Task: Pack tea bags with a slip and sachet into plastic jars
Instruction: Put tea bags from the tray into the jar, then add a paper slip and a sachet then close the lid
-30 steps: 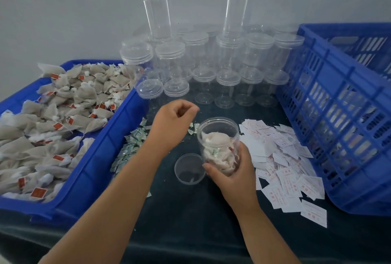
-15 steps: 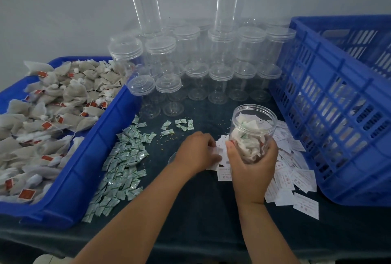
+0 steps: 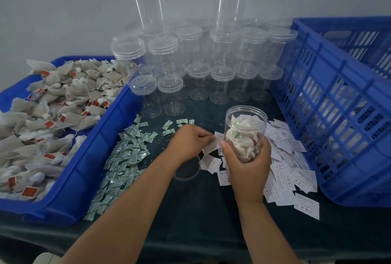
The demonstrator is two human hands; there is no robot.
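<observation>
Now the right hand [image 3: 247,164] curls round the clear plastic jar [image 3: 245,124] of pale tea bags [image 3: 243,147], over the dark table [image 3: 201,210]; the left hand [image 3: 188,143], fingers curled, pinches a white paper slip [image 3: 218,136] just beside it.

Open jar [image 3: 246,119]: clear plastic; contents off-white with touches of green and red.
Left of it: solid blue tray [image 3: 91,157]; grey-beige tea bags [image 3: 63,102] with red tags; white sachets [image 3: 127,153] with green print.
Right of it: white slips [image 3: 285,174] with red print; blue crate [image 3: 338,115] with a slotted grid pattern.
Behind it: lidded jars [image 3: 222,73], clear; wall [image 3: 63,9], plain pale grey.
Beneath it: table cover [image 3: 190,210], dark blue-black.
</observation>
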